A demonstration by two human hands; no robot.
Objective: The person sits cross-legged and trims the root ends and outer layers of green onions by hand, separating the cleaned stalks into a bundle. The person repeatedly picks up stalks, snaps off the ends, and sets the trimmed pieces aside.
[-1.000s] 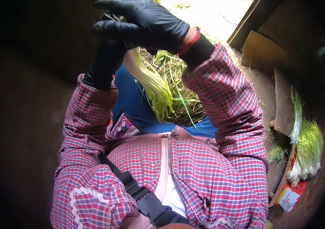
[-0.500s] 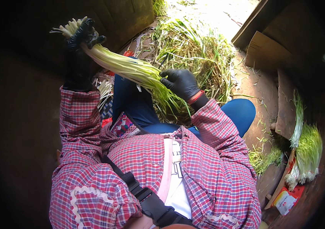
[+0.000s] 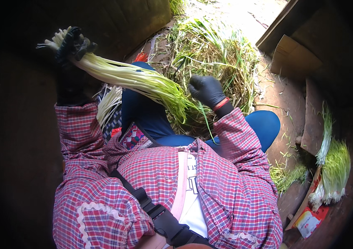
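My left hand [image 3: 76, 45], in a black glove, is wrapped round a bunch of chives [image 3: 122, 75] near its pale stem ends. The bunch slants down to the right over my left knee, its loose yellow-green tips hanging near my lap. Close by those tips, my gloved right hand [image 3: 208, 90] is closed with the fingers curled in, apart from the bunch. A thin green blade [image 3: 205, 118] dangles just below this hand; whether the fingers grip it, I cannot tell.
Beyond my knees lies a heap of green and dry leaves [image 3: 215, 62]. More pale stalks [image 3: 110, 103] lie beside my left leg. At right, bundles with white root ends [image 3: 334, 174] rest near a red and white packet [image 3: 309, 222]. A cardboard piece [image 3: 294, 58] stands at the far right.
My left hand has moved left and slightly down with the bunch. The right hand has drawn away from the leafy tips to the right and curled closed; a loose blade now hangs below it.
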